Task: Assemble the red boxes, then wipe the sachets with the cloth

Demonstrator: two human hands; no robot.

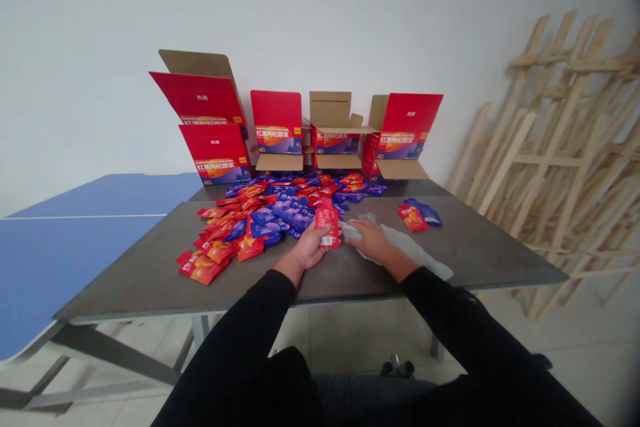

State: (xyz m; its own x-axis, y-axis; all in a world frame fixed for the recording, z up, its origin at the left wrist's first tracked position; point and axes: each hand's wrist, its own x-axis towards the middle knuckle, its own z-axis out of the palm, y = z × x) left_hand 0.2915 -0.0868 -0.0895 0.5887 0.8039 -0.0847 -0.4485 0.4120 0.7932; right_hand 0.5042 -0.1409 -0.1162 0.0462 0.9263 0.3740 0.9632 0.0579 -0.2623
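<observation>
My left hand (310,247) is closed on a red pouch (327,223) with its barcode side turned up, just above the near part of the table. Close beside it on the right, my right hand (369,239) has its fingers closed on one end of a whitish cloth (415,252). The rest of that cloth trails to the right across the tabletop. Beyond my hands spreads a large loose heap of pouches, red ones (220,250) mostly at the left and purple ones (293,212) in the middle. A few more, including a red-orange pouch (413,218), lie apart on the right.
Several red cartons, among them an open carton (277,137) with raised flaps, line the back of the grey table (165,283) near the wall. A blue table (75,240) adjoins on the left. Wooden easels (555,147) lean on the right.
</observation>
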